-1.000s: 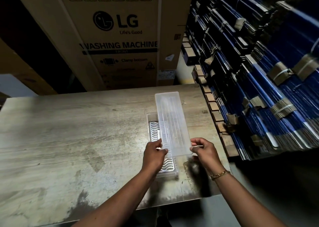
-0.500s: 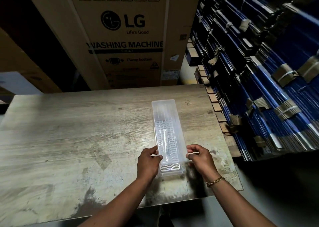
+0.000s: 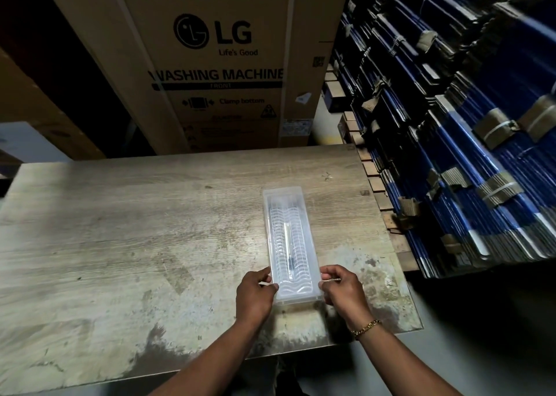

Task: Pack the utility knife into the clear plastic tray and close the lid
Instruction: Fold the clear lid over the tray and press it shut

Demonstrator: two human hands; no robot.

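Observation:
A long clear plastic tray [image 3: 310, 254] lies lengthwise on the worn wooden table [image 3: 135, 230], right of centre. Its clear lid [image 3: 284, 195] lies flat on top and covers it. Through the lid I see wavy ribs and a thin pale utility knife [image 3: 289, 249] with a dark part near its close end. My left hand [image 3: 255, 295] pinches the tray's near left corner. My right hand [image 3: 343, 289] pinches the near right corner, a gold bracelet on that wrist.
A big LG washing machine carton [image 3: 216, 58] stands behind the table. Stacks of blue flat-packed bundles [image 3: 451, 143] strapped with cardboard corners rise along the table's right edge. The table's near edge is just below my hands.
The lid, held raised and tilted over the tray a second ago, has come down flat onto it. Both hands stayed at the near corners.

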